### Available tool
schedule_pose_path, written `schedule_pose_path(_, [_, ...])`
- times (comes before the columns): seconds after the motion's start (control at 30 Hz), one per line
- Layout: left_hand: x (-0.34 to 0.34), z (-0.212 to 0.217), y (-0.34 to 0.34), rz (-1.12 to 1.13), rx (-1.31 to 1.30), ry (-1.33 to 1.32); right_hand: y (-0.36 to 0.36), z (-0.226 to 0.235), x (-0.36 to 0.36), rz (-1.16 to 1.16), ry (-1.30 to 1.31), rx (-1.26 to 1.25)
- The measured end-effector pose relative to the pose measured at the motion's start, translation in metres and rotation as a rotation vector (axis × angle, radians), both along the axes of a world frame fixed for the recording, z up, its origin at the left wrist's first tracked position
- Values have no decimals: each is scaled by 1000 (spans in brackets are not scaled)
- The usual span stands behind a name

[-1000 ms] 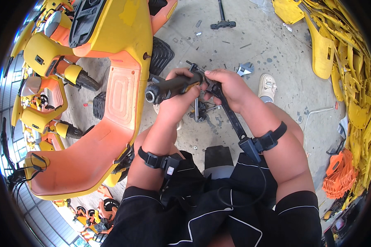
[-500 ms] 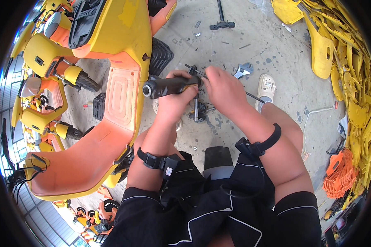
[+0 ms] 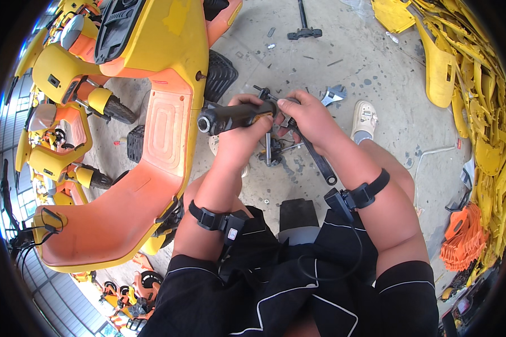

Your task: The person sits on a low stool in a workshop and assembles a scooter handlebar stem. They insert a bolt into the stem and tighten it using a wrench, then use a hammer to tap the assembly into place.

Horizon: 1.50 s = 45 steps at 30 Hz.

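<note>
In front of me, my left hand (image 3: 243, 124) is wrapped round a thick black tubular part (image 3: 225, 120) with a silver end, tilted toward the left. My right hand (image 3: 311, 117) is closed at the part's right end, thumb touching it. From under that palm a dark wrench (image 3: 317, 155) with a ring end slants down to the right. Beneath my hands a silver rod (image 3: 268, 148) runs down to a dark metal assembly (image 3: 272, 158) near the floor; how it joins the tube is hidden by my fingers. An adjustable wrench (image 3: 334, 95) lies on the floor beyond my right hand.
A yellow and orange scooter body (image 3: 166, 129) stands close on my left, more scooters (image 3: 59, 78) behind it. Yellow panels (image 3: 483, 106) and orange parts (image 3: 464, 238) are heaped on the right. A black stemmed part (image 3: 305, 33) lies ahead on the concrete floor.
The wrench in my right hand has swung from pointing right to slanting down toward me. My right fingers have shifted, with the thumb now against the tube. My left hand has barely moved.
</note>
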<state>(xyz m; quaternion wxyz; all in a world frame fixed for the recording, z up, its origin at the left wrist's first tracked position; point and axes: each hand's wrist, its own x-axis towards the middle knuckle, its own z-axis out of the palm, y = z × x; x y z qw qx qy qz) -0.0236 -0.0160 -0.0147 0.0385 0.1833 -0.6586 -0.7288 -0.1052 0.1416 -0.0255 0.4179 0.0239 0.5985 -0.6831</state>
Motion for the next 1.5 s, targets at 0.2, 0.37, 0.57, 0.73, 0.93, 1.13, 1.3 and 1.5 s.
schedule_pose_path(0.2, [0, 7, 4, -34, 16, 38, 4, -2, -2, -55, -241, -164])
schedule_pose_path(0.37, [0, 9, 3, -103, -9, 32, 7, -9, -6, -21, -410, -265])
schedule_pose_path(0.57, [-1, 3, 2, -92, -78, 120, 9, -11, -9, 2, -473, -318])
schedule_pose_path(0.73, [-1, -2, -3, -110, -129, 155, 8, -4, -9, -14, -479, -311])
schedule_pose_path(0.93, [-2, -12, -7, -176, -237, 165, 9, -5, -7, -20, -455, -246])
schedule_pose_path(1.13, [-3, -11, -3, -108, -257, 200, -1, 2, 4, -30, 7, 40])
schedule_pose_path(1.3, [-3, 5, 1, -86, -220, -51, -5, -8, 17, 147, 998, 630])
schedule_pose_path(1.5, [-7, 12, 6, 105, 16, -158, -8, -16, 23, 84, 1374, 648])
